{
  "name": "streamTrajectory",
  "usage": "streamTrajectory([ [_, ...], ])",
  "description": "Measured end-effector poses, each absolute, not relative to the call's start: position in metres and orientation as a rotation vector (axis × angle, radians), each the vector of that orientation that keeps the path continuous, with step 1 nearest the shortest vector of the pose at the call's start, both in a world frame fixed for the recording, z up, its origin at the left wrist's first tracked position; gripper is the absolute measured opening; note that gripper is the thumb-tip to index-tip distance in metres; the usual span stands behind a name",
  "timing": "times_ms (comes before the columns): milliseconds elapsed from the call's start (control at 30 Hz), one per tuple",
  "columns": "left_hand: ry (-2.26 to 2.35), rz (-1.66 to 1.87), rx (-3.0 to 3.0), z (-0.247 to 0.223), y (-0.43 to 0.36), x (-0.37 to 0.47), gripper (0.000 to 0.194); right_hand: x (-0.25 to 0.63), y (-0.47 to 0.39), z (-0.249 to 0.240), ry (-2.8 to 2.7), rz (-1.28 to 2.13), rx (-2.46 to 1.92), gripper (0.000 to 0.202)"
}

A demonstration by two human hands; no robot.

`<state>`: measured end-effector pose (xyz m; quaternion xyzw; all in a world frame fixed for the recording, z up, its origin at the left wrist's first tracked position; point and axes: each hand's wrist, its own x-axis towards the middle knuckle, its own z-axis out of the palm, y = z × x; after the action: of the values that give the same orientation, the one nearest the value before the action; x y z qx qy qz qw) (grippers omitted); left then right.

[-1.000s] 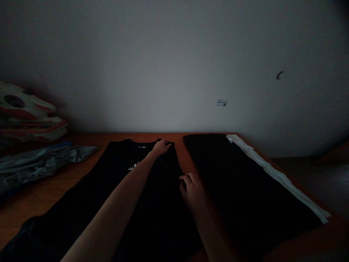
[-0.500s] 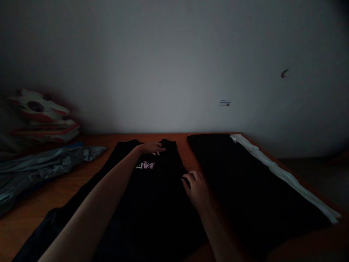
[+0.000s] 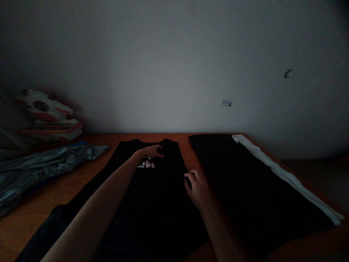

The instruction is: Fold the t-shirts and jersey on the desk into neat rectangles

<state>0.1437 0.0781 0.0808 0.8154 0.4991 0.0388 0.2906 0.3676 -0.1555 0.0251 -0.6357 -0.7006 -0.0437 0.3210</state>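
Note:
A black sleeveless garment (image 3: 160, 196) with a pink and white print on its chest lies spread on the wooden surface (image 3: 68, 189). Over the upper chest, beside the print, is my left hand (image 3: 152, 151), thumb and fingers apart, nothing seen in it. My right hand (image 3: 197, 185) rests at the garment's right edge, fingers curved with a gap between thumb and index finger; no cloth shows in its grasp. The picture is dark, so contact with the fabric is hard to make out.
To the right lies a large black cloth (image 3: 240, 182) with a white cloth (image 3: 286, 176) along its edge. Crumpled grey clothing (image 3: 51, 165) is at the left, below a cow-shaped toy keyboard (image 3: 49, 116). A pale wall (image 3: 163, 72) rises behind.
My left hand has shifted slightly down toward the print, and its thumb and fingers are wider apart. My right hand stays at the garment's edge. The view has turned slightly left.

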Motion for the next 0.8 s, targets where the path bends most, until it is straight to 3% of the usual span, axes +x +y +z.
streamTrajectory([
  [100,1.344,0.094,2.239,0.083,0.079,0.139,0.055,0.368,-0.157,0.028,-1.861,-0.077,-1.674,0.026],
  [333,1.218,0.284,2.597,0.078,0.055,0.173,0.026,0.366,-0.158,0.031,-1.833,-0.023,-1.683,0.023],
  [600,1.134,0.208,2.772,0.030,0.015,0.225,0.066,0.366,-0.157,0.028,-1.807,-0.083,-1.693,0.019],
  [800,1.263,0.277,2.740,0.027,0.033,0.234,0.062,0.367,-0.154,0.019,-1.722,-0.181,-1.784,0.011],
])
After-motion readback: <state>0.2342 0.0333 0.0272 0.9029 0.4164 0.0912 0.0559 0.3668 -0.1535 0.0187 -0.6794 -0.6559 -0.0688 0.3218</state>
